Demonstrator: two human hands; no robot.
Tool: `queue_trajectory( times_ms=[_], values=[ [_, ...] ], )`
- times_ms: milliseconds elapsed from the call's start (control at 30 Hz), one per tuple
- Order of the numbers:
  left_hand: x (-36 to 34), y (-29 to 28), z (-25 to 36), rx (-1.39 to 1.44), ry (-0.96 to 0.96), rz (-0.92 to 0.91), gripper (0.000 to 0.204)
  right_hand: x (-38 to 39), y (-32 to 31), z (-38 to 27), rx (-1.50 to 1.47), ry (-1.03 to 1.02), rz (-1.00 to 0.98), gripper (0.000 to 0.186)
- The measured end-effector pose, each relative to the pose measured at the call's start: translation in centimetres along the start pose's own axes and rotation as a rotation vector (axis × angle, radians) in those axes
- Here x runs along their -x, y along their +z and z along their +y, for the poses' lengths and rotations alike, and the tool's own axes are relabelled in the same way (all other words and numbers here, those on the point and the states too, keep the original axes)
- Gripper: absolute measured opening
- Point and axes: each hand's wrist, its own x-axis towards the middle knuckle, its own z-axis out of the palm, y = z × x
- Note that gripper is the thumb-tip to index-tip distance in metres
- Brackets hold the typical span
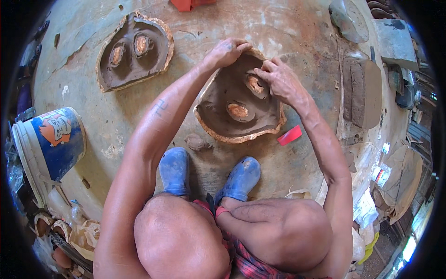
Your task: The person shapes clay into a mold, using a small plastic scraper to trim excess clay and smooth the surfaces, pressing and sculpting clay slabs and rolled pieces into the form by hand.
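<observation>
A mould lined with dark wet clay (216, 114) lies on the floor in front of my feet. Its rough rim is tan, and two raised oval lumps with orange-brown tops stand inside it. At the far edge, my left hand (227, 52) has its fingers curled over the rim. My right hand (283, 84) is closed at the upper right side, with bent fingers reaching over the clay wall beside one oval lump. What lies under its fingertips is partly hidden. A second clay-lined mould (157, 60) of similar shape sits apart to the far left.
A red flat piece (290, 135) lies right of the mould, and a small clay lump (197, 142) near my blue shoes (241, 178). A blue-and-white bucket (58, 142) is at left. Clay blocks (364, 93) and a grey block (396, 43) stand at right; red cloth (189, 3) lies far ahead.
</observation>
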Motion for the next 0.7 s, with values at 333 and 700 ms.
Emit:
queue_trajectory(
  times_ms=[333,700],
  values=[
    [0.9,0.1,0.0,-0.023,-0.002,0.025,0.048,1.1,-0.4,-1.1,-0.119,0.081,0.01,0.049],
    [1.8,-0.7,-0.7,0.002,-0.014,0.045,0.047,0.2,-2.5,-2.2,-0.095,0.189,-0.164,0.042]
  ],
)
